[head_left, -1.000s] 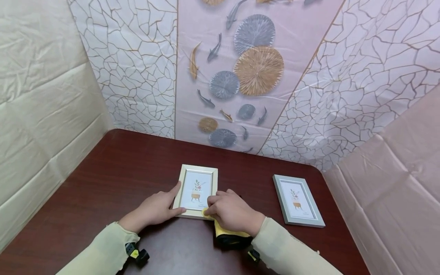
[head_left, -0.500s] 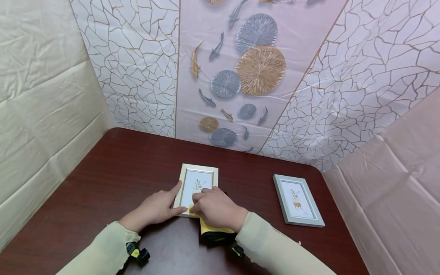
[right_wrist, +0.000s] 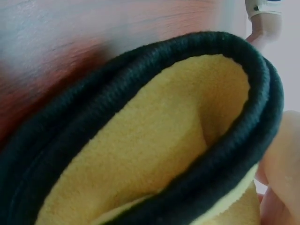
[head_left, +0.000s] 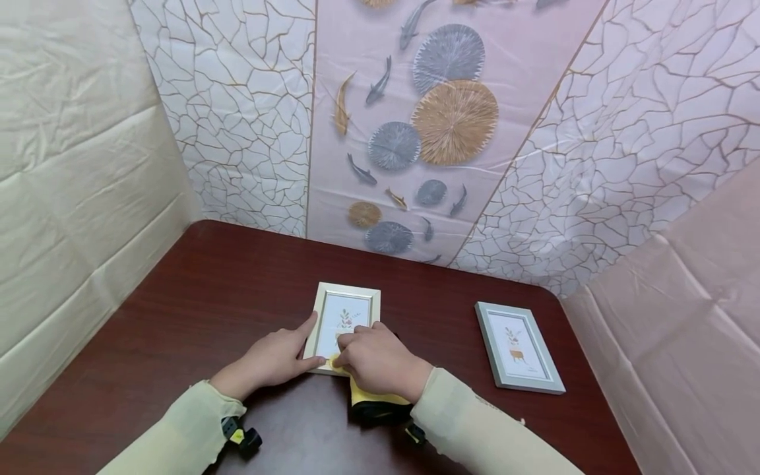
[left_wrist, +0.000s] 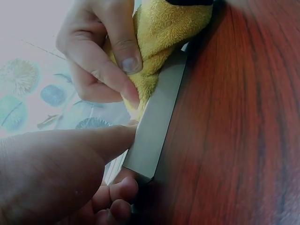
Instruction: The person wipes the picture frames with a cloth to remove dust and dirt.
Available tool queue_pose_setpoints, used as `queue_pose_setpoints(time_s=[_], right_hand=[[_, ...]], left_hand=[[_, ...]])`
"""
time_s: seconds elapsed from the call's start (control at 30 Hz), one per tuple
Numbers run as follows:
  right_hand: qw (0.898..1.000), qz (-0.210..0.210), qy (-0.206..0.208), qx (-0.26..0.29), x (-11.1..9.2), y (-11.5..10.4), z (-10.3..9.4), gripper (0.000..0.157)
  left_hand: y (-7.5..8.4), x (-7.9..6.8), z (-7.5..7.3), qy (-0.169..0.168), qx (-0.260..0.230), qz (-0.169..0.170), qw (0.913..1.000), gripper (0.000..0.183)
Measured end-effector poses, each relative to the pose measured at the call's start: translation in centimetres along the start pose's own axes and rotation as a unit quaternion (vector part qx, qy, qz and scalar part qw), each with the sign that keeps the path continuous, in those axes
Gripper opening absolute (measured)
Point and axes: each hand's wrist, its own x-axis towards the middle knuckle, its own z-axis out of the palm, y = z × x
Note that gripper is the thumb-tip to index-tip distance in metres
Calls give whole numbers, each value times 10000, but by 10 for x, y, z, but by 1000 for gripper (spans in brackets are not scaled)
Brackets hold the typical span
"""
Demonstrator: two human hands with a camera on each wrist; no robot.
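A cream picture frame (head_left: 347,305) with a plant print lies face up on the table. My left hand (head_left: 268,359) grips its left side near the front corner. In the left wrist view the thumb (left_wrist: 110,140) lies over the frame's top and the other fingers curl at its outer side. My right hand (head_left: 380,361) pinches a yellow cloth (left_wrist: 171,26) with black edging. The pinched tip of the cloth touches the frame's front border, close to my left thumb. In the right wrist view the cloth's folded end (right_wrist: 140,136) fills most of the picture.
A grey picture frame (head_left: 519,349) with a similar print lies at the right of the dark red wooden table (head_left: 249,264). Patterned and plain fabric walls surround the table at the back and on both sides.
My right hand has moved left along the frame's front border with the cloth, then stayed nearly in place. My left hand keeps its hold.
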Motion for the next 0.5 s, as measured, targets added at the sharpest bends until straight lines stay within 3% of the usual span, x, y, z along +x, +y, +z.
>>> queue_pose_setpoints(time_s=[0.5], right_hand=[[9984, 470, 17, 325, -37, 17, 4, 17]], left_hand=[[4, -1, -1, -6, 94, -91, 9999, 100]])
